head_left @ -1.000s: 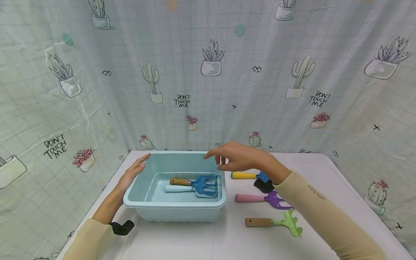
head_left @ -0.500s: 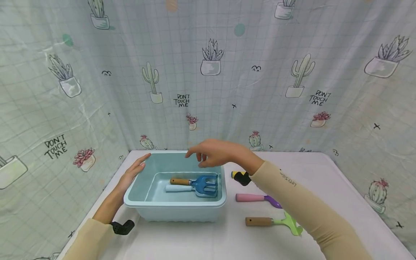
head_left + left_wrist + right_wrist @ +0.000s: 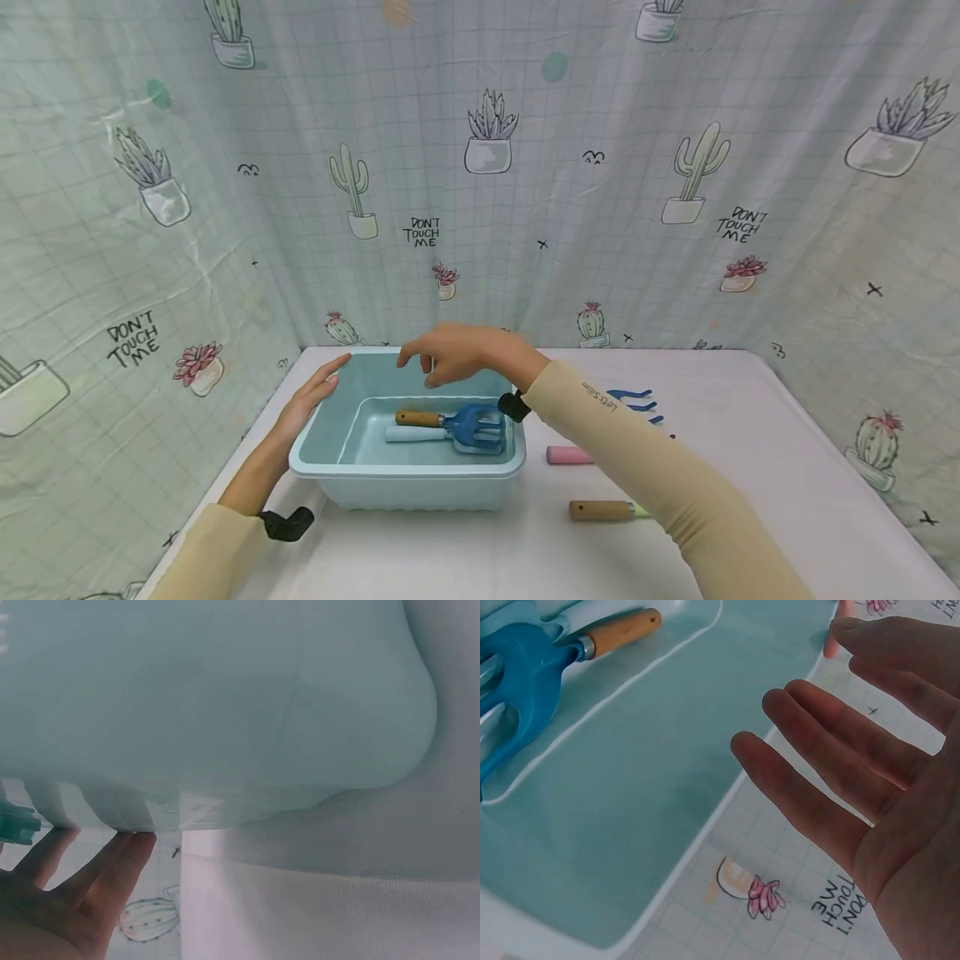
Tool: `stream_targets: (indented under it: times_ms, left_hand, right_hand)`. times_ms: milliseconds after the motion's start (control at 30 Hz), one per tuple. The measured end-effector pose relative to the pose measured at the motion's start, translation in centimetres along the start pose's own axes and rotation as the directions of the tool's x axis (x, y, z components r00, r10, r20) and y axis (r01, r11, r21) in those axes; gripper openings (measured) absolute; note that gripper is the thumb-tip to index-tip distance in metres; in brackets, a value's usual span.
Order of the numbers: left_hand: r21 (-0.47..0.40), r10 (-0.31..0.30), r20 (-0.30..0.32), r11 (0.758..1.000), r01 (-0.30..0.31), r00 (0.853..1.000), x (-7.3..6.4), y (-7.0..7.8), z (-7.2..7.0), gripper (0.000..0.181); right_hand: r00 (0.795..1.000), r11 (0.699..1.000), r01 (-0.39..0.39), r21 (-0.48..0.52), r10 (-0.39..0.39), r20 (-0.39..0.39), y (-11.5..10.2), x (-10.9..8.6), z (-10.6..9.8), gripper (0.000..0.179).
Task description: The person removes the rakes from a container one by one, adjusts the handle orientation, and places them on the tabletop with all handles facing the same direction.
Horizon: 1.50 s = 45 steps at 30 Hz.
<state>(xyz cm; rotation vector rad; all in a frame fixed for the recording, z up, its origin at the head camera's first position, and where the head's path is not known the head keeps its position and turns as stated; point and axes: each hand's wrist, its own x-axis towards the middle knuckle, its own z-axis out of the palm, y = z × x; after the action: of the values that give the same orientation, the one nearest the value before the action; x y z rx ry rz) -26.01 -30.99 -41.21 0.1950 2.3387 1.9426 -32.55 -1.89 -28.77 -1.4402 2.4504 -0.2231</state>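
A light blue plastic basin (image 3: 408, 472) stands on the white table. Inside lie a blue hand fork (image 3: 471, 423) with a wooden handle and, beside and partly under it, a tool with a pale blue handle (image 3: 415, 434). My left hand (image 3: 300, 407) rests against the basin's left side, its fingers extended along the rim; in the left wrist view the fingertips touch the basin (image 3: 225, 697). Above the basin's far part hovers my right hand (image 3: 456, 350), fingers loosely bent and holding nothing. The right wrist view shows that hand (image 3: 885, 780) apart from the fork (image 3: 529, 679).
To the right of the basin, my right sleeve partly covers several tools: a pink handle (image 3: 567, 455), a wooden handle (image 3: 600, 510) with a bit of green, and blue tines (image 3: 637, 404). A patterned curtain (image 3: 495, 208) encloses the table (image 3: 420, 550) behind and at both sides.
My right hand has moved left, from the basin's right edge to over its far middle. The right sleeve now covers more of the loose tools. My left hand has stayed in place.
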Motion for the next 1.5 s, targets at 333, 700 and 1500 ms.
stream_targets:
  times_ms: [333, 700, 1500]
  left_hand:
    - [0.028, -0.005, -0.009, 1.0, 0.005, 1.0, 0.0, -0.1, 0.1, 0.059]
    - [0.024, -0.005, -0.014, 1.0, 0.006, 1.0, 0.0, -0.1, 0.0, 0.06]
    - [0.027, -0.001, -0.015, 1.0, 0.001, 1.0, 0.1, -0.1, 0.1, 0.059]
  right_hand:
    - [1.0, 1.0, -0.003, 0.022, 0.003, 0.011, 0.9, 2.6, 1.8, 0.047]
    - [0.988, 0.956, -0.144, 0.254, 0.125, 0.091, 1.8, 4.4, 4.0, 0.049]
    - [0.933, 0.891, -0.34, 0.3, 0.28, 0.225, 2.2, 6.0, 7.2, 0.054]
